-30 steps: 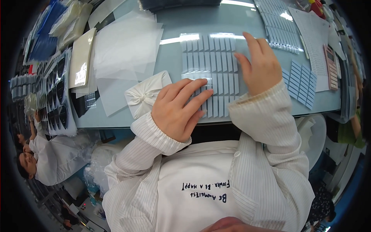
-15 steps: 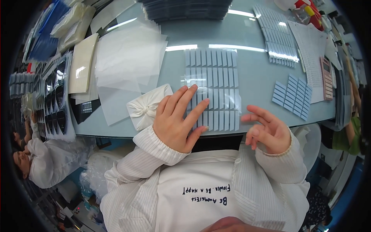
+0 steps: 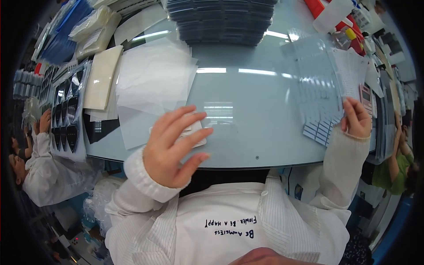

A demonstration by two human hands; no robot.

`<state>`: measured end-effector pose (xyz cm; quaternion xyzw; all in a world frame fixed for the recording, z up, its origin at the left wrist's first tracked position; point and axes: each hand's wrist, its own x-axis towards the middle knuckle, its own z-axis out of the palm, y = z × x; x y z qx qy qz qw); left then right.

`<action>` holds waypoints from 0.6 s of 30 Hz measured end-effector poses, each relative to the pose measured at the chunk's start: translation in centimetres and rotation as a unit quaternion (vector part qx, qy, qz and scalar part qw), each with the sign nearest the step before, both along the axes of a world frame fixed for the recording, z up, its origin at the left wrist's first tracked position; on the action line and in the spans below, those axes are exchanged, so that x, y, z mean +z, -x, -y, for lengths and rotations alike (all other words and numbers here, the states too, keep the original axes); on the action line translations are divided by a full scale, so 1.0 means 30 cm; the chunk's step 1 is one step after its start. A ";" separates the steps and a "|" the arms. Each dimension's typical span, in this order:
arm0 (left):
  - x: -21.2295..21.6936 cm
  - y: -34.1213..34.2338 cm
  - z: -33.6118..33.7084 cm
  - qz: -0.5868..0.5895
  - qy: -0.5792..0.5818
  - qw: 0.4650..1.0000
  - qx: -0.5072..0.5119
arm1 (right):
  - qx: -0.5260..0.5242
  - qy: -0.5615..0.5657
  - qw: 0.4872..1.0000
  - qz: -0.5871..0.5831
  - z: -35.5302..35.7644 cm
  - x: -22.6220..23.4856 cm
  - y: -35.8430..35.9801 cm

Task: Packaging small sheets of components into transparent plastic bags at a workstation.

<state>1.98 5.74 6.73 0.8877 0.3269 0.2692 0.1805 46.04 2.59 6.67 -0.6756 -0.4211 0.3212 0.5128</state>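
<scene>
My right hand (image 3: 357,118) is at the far right of the table, fingers pinched at the edge of a clear plastic sheet (image 3: 316,73) bearing rows of small pale tabs. That sheet is blurred and lies over the place of another tabbed sheet. Partly under its lower edge is a smaller sheet of blue-grey pieces (image 3: 319,131). My left hand (image 3: 170,148) hovers at the near edge of the table with fingers spread, holding nothing. Below it, a white knotted cloth pad (image 3: 201,142) is mostly hidden by the hand.
A tall stack of clear sheets (image 3: 221,20) stands at the back. Translucent white papers (image 3: 152,75) and a cream pad (image 3: 101,84) lie left, beside a sheet of black pieces (image 3: 68,110). A pink calculator (image 3: 365,98) and a bottle (image 3: 342,39) are right. Other people sit at both sides.
The tabbed sheet has left the middle of the table and moved right with my right hand. My left hand has come off it and drawn back to the left.
</scene>
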 end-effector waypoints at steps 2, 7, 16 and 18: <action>0.041 0.011 -0.056 -0.009 -0.025 0.999 0.017 | -0.032 -0.029 0.999 0.019 -0.085 -0.019 -0.088; 0.099 -0.026 -0.299 0.001 -0.226 0.972 0.057 | -0.093 0.014 0.974 0.207 -0.272 -0.236 -0.301; 0.041 -0.028 -0.729 0.012 -0.361 0.918 0.164 | -0.140 -0.078 0.871 0.464 -0.160 -0.112 -0.053; 0.053 -0.031 -0.702 -0.004 -0.395 0.902 0.173 | -0.117 -0.113 0.889 0.427 -0.103 -0.097 -0.032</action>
